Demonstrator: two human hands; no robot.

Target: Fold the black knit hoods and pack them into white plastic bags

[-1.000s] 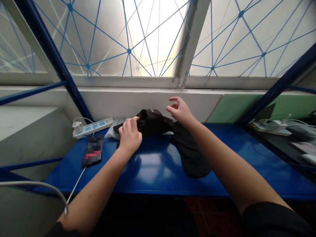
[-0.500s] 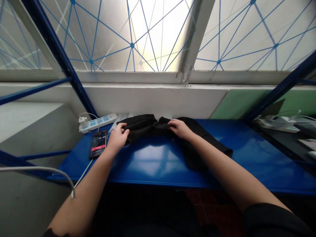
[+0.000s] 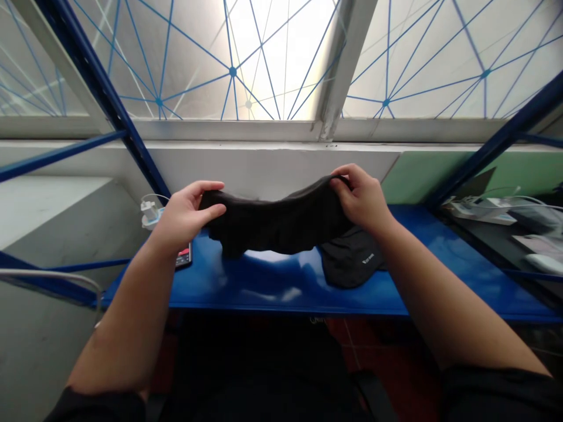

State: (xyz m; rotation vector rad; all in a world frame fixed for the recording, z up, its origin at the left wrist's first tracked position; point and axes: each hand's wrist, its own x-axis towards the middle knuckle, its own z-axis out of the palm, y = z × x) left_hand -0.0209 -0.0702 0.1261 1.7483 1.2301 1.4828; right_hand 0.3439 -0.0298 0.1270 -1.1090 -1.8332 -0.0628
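A black garment [image 3: 277,225] hangs stretched between my hands, its upper edge sagging slightly in the middle. My left hand [image 3: 185,211] pinches its left end between thumb and fingers. At the other end, my right hand [image 3: 363,196] grips the top corner, thumb in front. A black cloth part [image 3: 352,261] with small white lettering lies on the blue table [image 3: 272,293] below my right hand; whether it belongs to the held garment I cannot tell.
Left of the garment, a phone [image 3: 185,257] lies partly hidden behind my left forearm. A white power strip [image 3: 152,218] with a plugged-in charger sits behind it. Blue metal posts [image 3: 109,111] frame the table. Cables and a white power strip [image 3: 484,211] lie at the right.
Both hands have lifted the black garment off the table and pulled it wider apart. My right hand has moved right and up, my left hand left and up. White lettering now shows.
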